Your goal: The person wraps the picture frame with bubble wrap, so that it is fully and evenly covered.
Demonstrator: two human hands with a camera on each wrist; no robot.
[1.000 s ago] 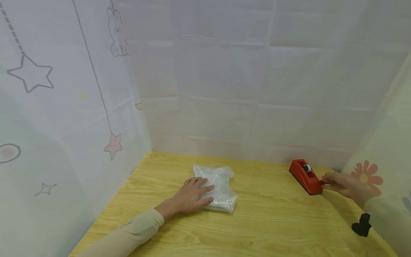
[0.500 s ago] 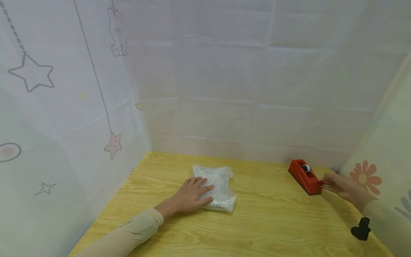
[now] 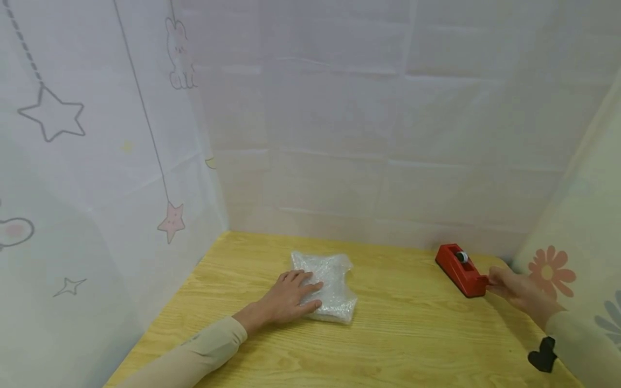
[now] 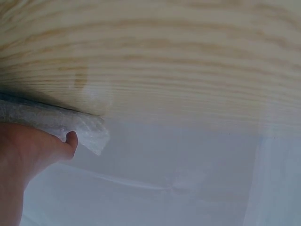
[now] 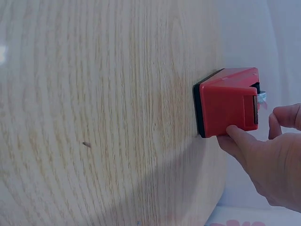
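Note:
A flat packet in clear bubble wrap (image 3: 330,280) lies on the wooden table. My left hand (image 3: 290,299) rests flat on its left side, fingers spread. From low down, the left wrist view shows the left thumb (image 4: 70,143) beside the bubble wrap's edge. To the right stands a red tape dispenser (image 3: 461,270) with a tape roll (image 3: 462,257) in it. My right hand (image 3: 516,288) is at its front end. In the right wrist view, thumb and forefinger pinch together beside the cutter (image 5: 255,110); clear tape between them is hard to make out. Other fingers touch the dispenser's side.
The table (image 3: 398,345) has a yellow wood-grain top. Pale sheets with printed stars and flowers hang behind the table (image 3: 330,188) and on both sides. A black heart-shaped patch (image 3: 542,355) shows by the right sleeve.
The fingers of my right hand have drawn closer together at the dispenser's front end. My left hand stays on the bubble wrap. The head view has shifted slightly.

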